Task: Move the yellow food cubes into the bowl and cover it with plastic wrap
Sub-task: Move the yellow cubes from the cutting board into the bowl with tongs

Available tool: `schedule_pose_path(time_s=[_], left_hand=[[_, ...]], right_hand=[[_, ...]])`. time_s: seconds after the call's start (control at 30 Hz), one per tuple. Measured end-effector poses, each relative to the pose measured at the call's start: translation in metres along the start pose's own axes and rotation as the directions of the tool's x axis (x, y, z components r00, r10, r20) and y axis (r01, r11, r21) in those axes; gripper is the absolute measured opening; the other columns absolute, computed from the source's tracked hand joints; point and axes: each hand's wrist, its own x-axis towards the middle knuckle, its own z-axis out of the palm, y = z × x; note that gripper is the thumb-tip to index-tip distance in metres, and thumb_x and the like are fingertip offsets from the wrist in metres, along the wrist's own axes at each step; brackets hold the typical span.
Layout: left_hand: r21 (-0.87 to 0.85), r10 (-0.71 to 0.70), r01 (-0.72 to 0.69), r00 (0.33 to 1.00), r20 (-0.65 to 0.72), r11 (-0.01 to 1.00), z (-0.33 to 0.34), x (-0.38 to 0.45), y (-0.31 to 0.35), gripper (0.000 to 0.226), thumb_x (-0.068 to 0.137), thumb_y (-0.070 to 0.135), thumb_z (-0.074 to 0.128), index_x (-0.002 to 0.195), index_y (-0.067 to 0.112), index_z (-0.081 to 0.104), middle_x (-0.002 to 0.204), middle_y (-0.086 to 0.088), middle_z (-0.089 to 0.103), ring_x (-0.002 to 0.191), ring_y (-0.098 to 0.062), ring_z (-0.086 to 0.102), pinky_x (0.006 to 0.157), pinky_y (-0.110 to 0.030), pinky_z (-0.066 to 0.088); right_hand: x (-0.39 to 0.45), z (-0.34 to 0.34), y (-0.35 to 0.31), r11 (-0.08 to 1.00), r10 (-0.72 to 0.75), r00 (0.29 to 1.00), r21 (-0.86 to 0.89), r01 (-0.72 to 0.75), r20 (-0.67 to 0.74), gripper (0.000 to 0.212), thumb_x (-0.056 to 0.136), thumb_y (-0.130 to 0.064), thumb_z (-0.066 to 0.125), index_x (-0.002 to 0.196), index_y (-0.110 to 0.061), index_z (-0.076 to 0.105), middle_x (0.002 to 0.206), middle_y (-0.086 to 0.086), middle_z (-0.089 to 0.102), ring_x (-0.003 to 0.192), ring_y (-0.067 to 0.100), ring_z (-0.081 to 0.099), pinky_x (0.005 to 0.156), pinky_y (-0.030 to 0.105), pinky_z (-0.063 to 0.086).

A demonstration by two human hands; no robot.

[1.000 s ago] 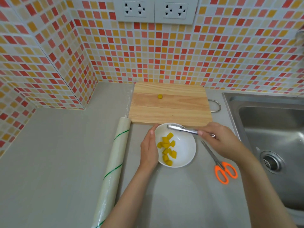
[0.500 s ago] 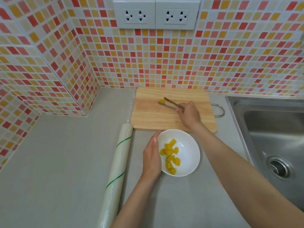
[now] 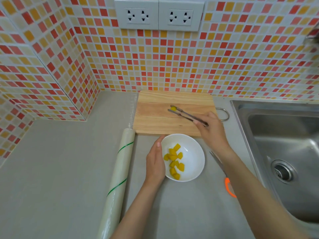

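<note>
A white bowl (image 3: 191, 152) stands on the grey counter just in front of the wooden cutting board (image 3: 155, 121). Several yellow food cubes (image 3: 174, 160) lie in its left half. My left hand (image 3: 155, 161) rests against the bowl's left rim. My right hand (image 3: 211, 130) holds metal tongs (image 3: 186, 114) over the board. One yellow cube (image 3: 173, 108) lies on the board between the tong tips. A roll of plastic wrap (image 3: 119, 176) with green stripes lies to the left of the bowl.
Orange-handled scissors (image 3: 228, 184) lie right of the bowl, partly under my right forearm. A steel sink (image 3: 286, 152) takes up the right side. Tiled walls close the back and left, with sockets (image 3: 158, 15) above.
My right hand carried the tongs from above the bowl out to the board, and the tips now sit around the single cube. My left hand has stayed at the bowl.
</note>
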Motion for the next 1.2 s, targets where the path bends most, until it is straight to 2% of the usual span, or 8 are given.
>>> schedule_pose_path(time_s=[0.07, 0.2, 0.37, 0.5, 0.63, 0.8, 1.0, 1.2], left_hand=[[0.003, 0.008, -0.008, 1.0, -0.005, 1.0, 0.0, 0.0, -0.001, 0.041, 0.096, 0.039, 0.028, 0.118, 0.03, 0.062, 0.115, 0.012, 0.066, 0.105, 0.004, 0.059, 0.085, -0.01, 0.045], [0.025, -0.015, 0.015, 1.0, -0.012, 1.0, 0.001, -0.001, -0.001, 0.038, 0.101, 0.035, 0.026, 0.114, 0.035, 0.062, 0.113, 0.014, 0.065, 0.103, 0.007, 0.058, 0.083, -0.008, 0.044], [0.047, -0.016, 0.017, 1.0, -0.017, 0.999, 0.002, -0.003, 0.004, 0.036, 0.102, 0.032, 0.026, 0.109, 0.041, 0.06, 0.109, 0.021, 0.062, 0.097, 0.018, 0.055, 0.075, 0.001, 0.039], [0.069, -0.005, 0.006, 1.0, -0.012, 0.998, 0.002, -0.003, 0.004, 0.037, 0.102, 0.033, 0.025, 0.115, 0.037, 0.059, 0.111, 0.021, 0.061, 0.1, 0.018, 0.053, 0.077, 0.002, 0.037], [0.062, -0.02, 0.022, 0.999, -0.029, 0.998, 0.002, -0.001, 0.002, 0.04, 0.102, 0.034, 0.025, 0.124, 0.032, 0.058, 0.125, 0.012, 0.059, 0.117, -0.002, 0.051, 0.094, -0.013, 0.037], [0.062, -0.037, 0.038, 0.999, -0.017, 0.997, 0.002, -0.002, 0.004, 0.04, 0.101, 0.038, 0.025, 0.128, 0.035, 0.054, 0.134, 0.01, 0.055, 0.125, -0.006, 0.047, 0.103, -0.022, 0.036], [0.078, -0.068, 0.066, 0.998, 0.018, 0.995, -0.005, 0.001, 0.008, 0.044, 0.1, 0.041, 0.023, 0.136, 0.035, 0.048, 0.14, 0.011, 0.05, 0.129, -0.004, 0.044, 0.105, -0.023, 0.032], [0.053, -0.013, 0.01, 0.998, 0.056, 0.999, -0.034, 0.008, 0.03, 0.043, 0.093, 0.053, 0.023, 0.127, 0.041, 0.047, 0.142, 0.01, 0.048, 0.133, -0.001, 0.038, 0.117, -0.034, 0.023]], right_hand=[[-0.033, -0.023, -0.001, 1.0, -0.017, 0.999, 0.014, 0.017, 0.033, 0.023, 0.087, -0.013, 0.061, 0.109, -0.014, 0.069, 0.086, 0.006, 0.056, 0.077, 0.015, 0.054, 0.069, 0.008, 0.038], [-0.086, -0.057, 0.003, 0.997, 0.053, 0.987, -0.067, -0.043, 0.149, 0.025, 0.085, -0.009, 0.063, 0.107, -0.016, 0.07, 0.086, 0.007, 0.056, 0.078, 0.019, 0.057, 0.072, 0.021, 0.041], [-0.1, -0.066, 0.005, 0.983, 0.087, 0.955, -0.18, -0.036, 0.284, 0.028, 0.086, -0.015, 0.063, 0.113, -0.02, 0.067, 0.089, 0.005, 0.056, 0.08, 0.019, 0.056, 0.072, 0.022, 0.037], [-0.086, -0.061, 0.009, 0.989, 0.09, 0.986, -0.132, -0.072, 0.137, 0.029, 0.087, -0.016, 0.061, 0.116, -0.018, 0.065, 0.087, 0.004, 0.052, 0.077, 0.017, 0.052, 0.069, 0.022, 0.035], [-0.051, -0.043, 0.019, 0.981, 0.16, 0.987, -0.109, -0.163, -0.034, 0.027, 0.09, -0.022, 0.056, 0.115, -0.018, 0.065, 0.089, 0.014, 0.056, 0.083, 0.026, 0.056, 0.074, 0.032, 0.043], [0.001, -0.004, 0.035, 0.899, 0.283, 0.935, -0.279, -0.337, -0.216, 0.028, 0.091, -0.03, 0.052, 0.11, -0.016, 0.066, 0.097, 0.016, 0.061, 0.099, 0.034, 0.054, 0.089, 0.041, 0.035], [0.023, 0.024, 0.058, 0.848, 0.271, 0.933, -0.4, -0.348, -0.238, 0.032, 0.089, -0.031, 0.054, 0.115, -0.017, 0.064, 0.112, 0.016, 0.058, 0.111, 0.033, 0.046, 0.092, 0.04, 0.027], [0.012, 0.032, 0.075, 0.819, 0.201, 0.947, -0.488, -0.303, -0.251, 0.03, 0.087, -0.03, 0.056, 0.11, -0.014, 0.066, 0.11, 0.015, 0.058, 0.105, 0.033, 0.047, 0.088, 0.04, 0.028]])
